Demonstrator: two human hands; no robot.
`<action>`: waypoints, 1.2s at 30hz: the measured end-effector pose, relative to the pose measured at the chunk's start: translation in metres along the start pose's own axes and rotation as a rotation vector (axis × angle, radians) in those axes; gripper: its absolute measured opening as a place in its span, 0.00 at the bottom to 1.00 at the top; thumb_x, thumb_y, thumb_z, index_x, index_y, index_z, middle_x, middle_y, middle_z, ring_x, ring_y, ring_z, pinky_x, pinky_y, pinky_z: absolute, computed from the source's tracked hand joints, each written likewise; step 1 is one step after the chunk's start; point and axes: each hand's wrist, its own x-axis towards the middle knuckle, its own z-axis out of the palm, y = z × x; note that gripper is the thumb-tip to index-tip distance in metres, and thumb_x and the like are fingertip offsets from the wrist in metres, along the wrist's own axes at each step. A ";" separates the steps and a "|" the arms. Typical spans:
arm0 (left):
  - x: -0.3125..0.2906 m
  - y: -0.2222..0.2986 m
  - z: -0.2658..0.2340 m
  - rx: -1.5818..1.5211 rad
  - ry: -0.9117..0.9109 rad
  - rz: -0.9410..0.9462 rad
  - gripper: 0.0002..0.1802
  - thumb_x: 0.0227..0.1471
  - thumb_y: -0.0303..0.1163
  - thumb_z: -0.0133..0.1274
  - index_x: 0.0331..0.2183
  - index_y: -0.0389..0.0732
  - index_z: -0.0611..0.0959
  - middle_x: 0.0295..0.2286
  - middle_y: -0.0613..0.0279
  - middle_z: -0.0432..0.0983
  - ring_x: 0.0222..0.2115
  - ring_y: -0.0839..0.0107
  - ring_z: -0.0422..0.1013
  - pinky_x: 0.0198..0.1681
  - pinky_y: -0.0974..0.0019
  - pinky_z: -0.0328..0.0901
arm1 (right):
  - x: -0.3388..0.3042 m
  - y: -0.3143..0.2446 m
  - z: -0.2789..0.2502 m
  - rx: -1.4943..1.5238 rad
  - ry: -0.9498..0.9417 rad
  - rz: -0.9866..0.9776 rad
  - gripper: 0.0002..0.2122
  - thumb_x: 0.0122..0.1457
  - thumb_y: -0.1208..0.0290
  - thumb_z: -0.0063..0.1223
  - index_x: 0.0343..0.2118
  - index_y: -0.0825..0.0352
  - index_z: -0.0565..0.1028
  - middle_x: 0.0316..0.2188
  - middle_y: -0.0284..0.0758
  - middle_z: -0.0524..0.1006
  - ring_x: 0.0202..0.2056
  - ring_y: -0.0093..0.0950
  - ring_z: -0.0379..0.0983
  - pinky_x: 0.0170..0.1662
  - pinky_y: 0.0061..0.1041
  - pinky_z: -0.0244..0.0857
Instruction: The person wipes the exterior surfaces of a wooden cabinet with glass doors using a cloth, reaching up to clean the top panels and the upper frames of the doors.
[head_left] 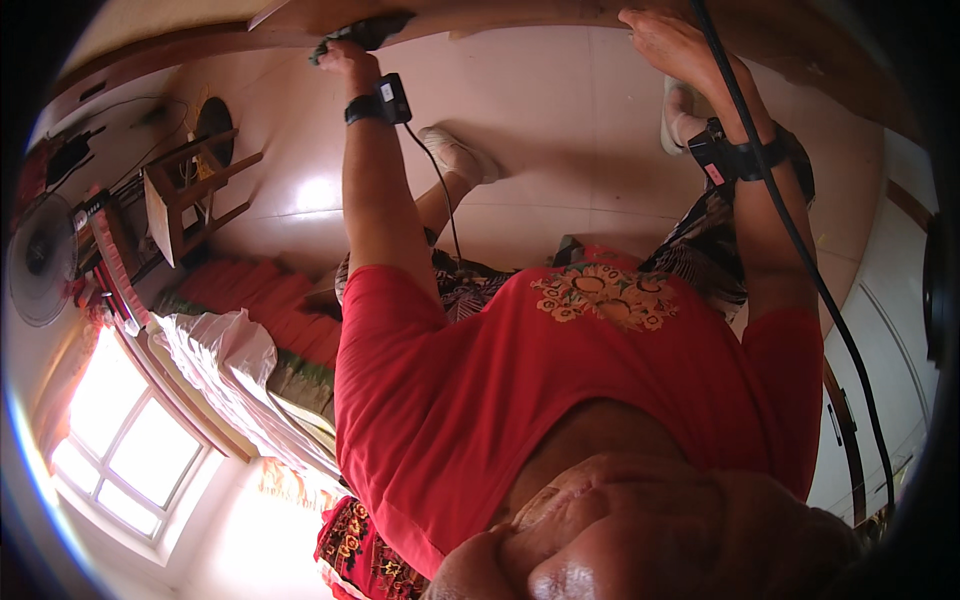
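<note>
My left hand [350, 62] is closed on a dark grey-green cloth [372, 34] at the edge of a brown wooden board [500, 20]. The cloth lies bunched under the fingers and spreads to the right along the wood. On the right, my right hand [672, 45] reaches to the same wooden edge with its fingers stretched out, and I see nothing in it. Part of its fingers is hard to make out against the wood. Black straps with small boxes circle both wrists, and a thin cord hangs from the left one.
A black cable [800, 240] runs down past my right arm. At left stand a wooden stool [180, 205] lying tilted in view, a fan [42, 258] and a bed with a pale cover [225, 360]. My feet rest on the pale floor [560, 120]; white cabinet doors [880, 320] are at right.
</note>
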 end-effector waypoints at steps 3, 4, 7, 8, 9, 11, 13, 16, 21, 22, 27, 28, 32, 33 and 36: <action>-0.011 0.036 0.033 -0.080 -0.097 0.073 0.33 0.40 0.41 0.59 0.49 0.36 0.76 0.50 0.51 0.71 0.51 0.60 0.68 0.55 0.56 0.58 | -0.002 0.009 0.008 0.087 0.025 -0.029 0.10 0.62 0.67 0.43 0.36 0.67 0.74 0.36 0.41 0.77 0.41 0.35 0.73 0.42 0.33 0.66; -0.011 0.049 0.038 -0.176 -0.145 0.081 0.32 0.40 0.41 0.60 0.48 0.38 0.78 0.49 0.53 0.73 0.50 0.61 0.69 0.54 0.57 0.60 | -0.005 0.011 0.007 0.166 0.052 -0.032 0.10 0.63 0.67 0.42 0.38 0.67 0.73 0.37 0.41 0.77 0.42 0.34 0.73 0.43 0.32 0.65; -0.015 0.082 0.052 -0.221 -0.240 0.123 0.30 0.39 0.49 0.64 0.45 0.48 0.81 0.46 0.62 0.77 0.49 0.69 0.72 0.50 0.66 0.67 | -0.016 0.014 0.007 0.570 0.123 -0.064 0.12 0.64 0.67 0.40 0.43 0.69 0.72 0.42 0.40 0.75 0.47 0.31 0.70 0.48 0.29 0.63; -0.016 0.091 0.058 -0.274 -0.266 0.128 0.30 0.39 0.51 0.64 0.45 0.50 0.82 0.46 0.62 0.77 0.49 0.68 0.73 0.50 0.66 0.67 | -0.021 0.013 0.008 0.750 0.143 -0.078 0.13 0.65 0.68 0.39 0.44 0.70 0.71 0.44 0.40 0.75 0.49 0.30 0.69 0.50 0.28 0.62; -0.018 0.102 0.064 -0.280 -0.267 0.141 0.30 0.39 0.51 0.64 0.45 0.50 0.82 0.46 0.62 0.77 0.49 0.68 0.73 0.50 0.66 0.67 | -0.026 0.012 0.006 0.947 0.155 -0.092 0.13 0.65 0.68 0.39 0.46 0.71 0.70 0.46 0.40 0.74 0.50 0.29 0.69 0.52 0.27 0.62; -0.020 0.122 0.075 -0.498 -0.217 0.245 0.28 0.42 0.51 0.62 0.45 0.50 0.81 0.46 0.62 0.77 0.49 0.66 0.72 0.51 0.64 0.67 | -0.036 0.008 0.004 1.322 0.168 -0.110 0.15 0.67 0.68 0.37 0.49 0.72 0.69 0.49 0.39 0.74 0.54 0.27 0.67 0.55 0.25 0.60; -0.021 0.141 0.097 -0.589 -0.209 0.290 0.28 0.43 0.50 0.61 0.46 0.50 0.80 0.47 0.62 0.76 0.49 0.65 0.72 0.52 0.63 0.66 | -0.040 -0.002 -0.004 1.758 0.065 -0.146 0.17 0.68 0.69 0.36 0.53 0.73 0.68 0.53 0.38 0.73 0.57 0.24 0.66 0.58 0.23 0.59; -0.042 0.200 0.106 -1.859 -0.395 0.295 0.27 0.53 0.48 0.51 0.53 0.50 0.72 0.52 0.65 0.70 0.53 0.65 0.66 0.56 0.60 0.62 | -0.039 -0.018 -0.014 1.935 -0.035 0.071 0.17 0.67 0.68 0.38 0.54 0.73 0.68 0.52 0.37 0.73 0.55 0.26 0.68 0.57 0.25 0.61; -0.116 0.261 -0.027 -1.652 -0.009 0.696 0.21 0.58 0.40 0.42 0.52 0.46 0.73 0.52 0.64 0.71 0.52 0.62 0.67 0.58 0.56 0.60 | -0.019 0.000 0.004 0.535 0.532 -0.332 0.13 0.63 0.72 0.44 0.46 0.71 0.75 0.45 0.42 0.77 0.48 0.33 0.74 0.49 0.31 0.68; -0.108 0.262 -0.035 -2.266 -0.453 0.507 0.20 0.59 0.38 0.40 0.51 0.44 0.74 0.50 0.62 0.72 0.50 0.61 0.68 0.57 0.56 0.61 | -0.003 -0.015 -0.013 0.316 0.228 -0.150 0.11 0.62 0.73 0.42 0.41 0.71 0.76 0.42 0.45 0.78 0.46 0.35 0.75 0.47 0.33 0.68; -0.068 0.192 -0.071 -3.049 -1.103 0.351 0.18 0.58 0.32 0.34 0.41 0.38 0.77 0.41 0.56 0.76 0.42 0.60 0.72 0.51 0.58 0.67 | 0.011 -0.028 -0.031 0.093 -0.038 0.052 0.10 0.58 0.74 0.39 0.33 0.71 0.75 0.37 0.50 0.77 0.40 0.43 0.75 0.43 0.39 0.67; -0.053 0.163 -0.073 -3.049 -1.179 0.739 0.18 0.59 0.33 0.34 0.39 0.37 0.77 0.40 0.55 0.77 0.41 0.60 0.73 0.49 0.59 0.69 | 0.010 -0.030 -0.029 0.178 0.007 0.064 0.10 0.58 0.74 0.39 0.32 0.70 0.75 0.36 0.49 0.78 0.40 0.43 0.75 0.43 0.40 0.67; -0.054 0.047 -0.164 -2.840 -0.632 0.421 0.18 0.58 0.40 0.42 0.42 0.40 0.79 0.38 0.58 0.79 0.39 0.60 0.75 0.44 0.56 0.72 | 0.002 -0.027 -0.035 0.173 0.034 0.048 0.10 0.57 0.74 0.39 0.30 0.70 0.75 0.35 0.48 0.78 0.39 0.43 0.76 0.42 0.40 0.67; -0.064 0.031 -0.195 -2.682 -0.257 0.087 0.18 0.57 0.39 0.42 0.42 0.40 0.79 0.39 0.58 0.78 0.39 0.59 0.76 0.42 0.56 0.73 | 0.001 -0.026 -0.035 0.180 0.038 0.054 0.10 0.57 0.74 0.39 0.30 0.70 0.75 0.35 0.48 0.78 0.39 0.43 0.76 0.42 0.40 0.67; -0.064 -0.024 -0.204 -2.530 0.022 0.058 0.22 0.57 0.42 0.41 0.46 0.38 0.76 0.43 0.55 0.76 0.43 0.56 0.75 0.44 0.56 0.73 | 0.001 -0.027 -0.037 0.148 0.036 0.051 0.10 0.57 0.75 0.39 0.30 0.70 0.75 0.35 0.48 0.78 0.39 0.43 0.76 0.42 0.41 0.67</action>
